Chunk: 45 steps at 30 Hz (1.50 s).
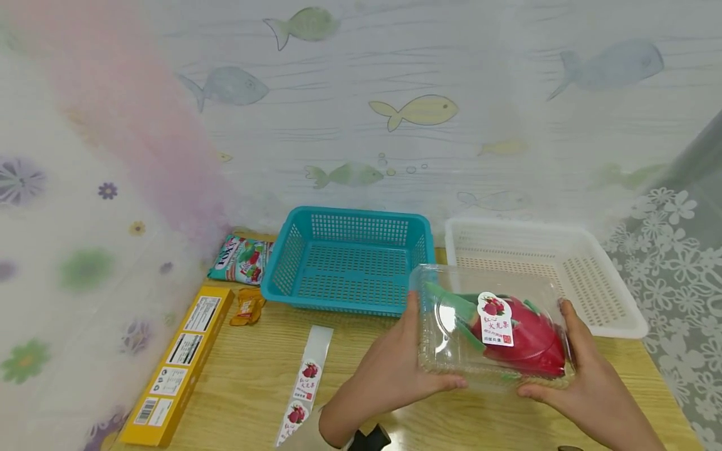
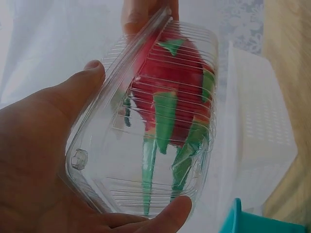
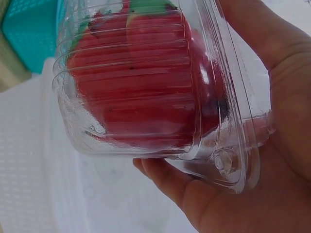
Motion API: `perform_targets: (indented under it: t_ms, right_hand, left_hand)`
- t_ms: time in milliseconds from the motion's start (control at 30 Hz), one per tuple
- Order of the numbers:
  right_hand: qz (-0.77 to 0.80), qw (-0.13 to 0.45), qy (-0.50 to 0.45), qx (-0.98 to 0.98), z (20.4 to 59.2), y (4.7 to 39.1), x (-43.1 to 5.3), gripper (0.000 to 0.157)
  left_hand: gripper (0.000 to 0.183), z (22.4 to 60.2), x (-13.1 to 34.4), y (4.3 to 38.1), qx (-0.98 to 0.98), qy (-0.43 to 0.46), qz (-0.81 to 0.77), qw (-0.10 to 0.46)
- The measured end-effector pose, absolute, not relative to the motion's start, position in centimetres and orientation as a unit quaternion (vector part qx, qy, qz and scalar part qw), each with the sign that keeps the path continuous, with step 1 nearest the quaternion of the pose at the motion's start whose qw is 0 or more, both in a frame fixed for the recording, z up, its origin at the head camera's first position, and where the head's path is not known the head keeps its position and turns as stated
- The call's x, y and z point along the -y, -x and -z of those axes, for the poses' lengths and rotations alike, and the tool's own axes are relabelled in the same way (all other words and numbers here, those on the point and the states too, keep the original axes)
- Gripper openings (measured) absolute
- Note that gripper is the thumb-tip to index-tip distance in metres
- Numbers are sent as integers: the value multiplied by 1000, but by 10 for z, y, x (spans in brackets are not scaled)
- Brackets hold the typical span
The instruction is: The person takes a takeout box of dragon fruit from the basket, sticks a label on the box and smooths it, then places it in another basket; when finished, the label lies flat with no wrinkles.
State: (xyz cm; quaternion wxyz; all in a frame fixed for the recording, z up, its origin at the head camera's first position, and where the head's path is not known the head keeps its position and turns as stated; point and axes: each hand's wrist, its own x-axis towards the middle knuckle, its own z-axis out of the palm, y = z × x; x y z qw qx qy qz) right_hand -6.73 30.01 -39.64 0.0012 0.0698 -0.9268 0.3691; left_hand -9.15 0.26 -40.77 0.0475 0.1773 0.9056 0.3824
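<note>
Both hands hold a clear plastic clamshell box (image 1: 437,338) up over the table, in front of the baskets. Inside lies a red dragon fruit (image 1: 533,344) with green scales, and a white label (image 1: 496,319) with a dragon fruit picture is on the lid. My left hand (image 1: 389,357) grips the box's left end, its thumb along the near edge. At the right end, my right hand (image 1: 592,376) grips it with thumb and fingers. The wrist views show the lid's rim lying against the base, with a round snap (image 3: 223,160) at a corner.
A strip of dragon fruit labels (image 1: 313,344) lies on the table (image 1: 242,376). Behind stand a teal basket (image 1: 350,304) and a white basket (image 1: 615,307). To the left are a yellow box (image 1: 180,363), a small orange packet (image 1: 247,307) and a green candy bag (image 1: 239,258).
</note>
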Motion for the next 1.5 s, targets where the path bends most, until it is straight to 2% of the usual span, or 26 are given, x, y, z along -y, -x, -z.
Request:
perform_targets:
  t_ms: [667, 1500]
  right_hand:
    - [-386, 12, -83, 918, 385, 89, -328, 138]
    - [-383, 16, -80, 920, 374, 109, -347, 132]
  left_hand:
    - [136, 402, -34, 116, -901, -198, -383, 56]
    - [135, 401, -59, 141, -890, -216, -398, 62]
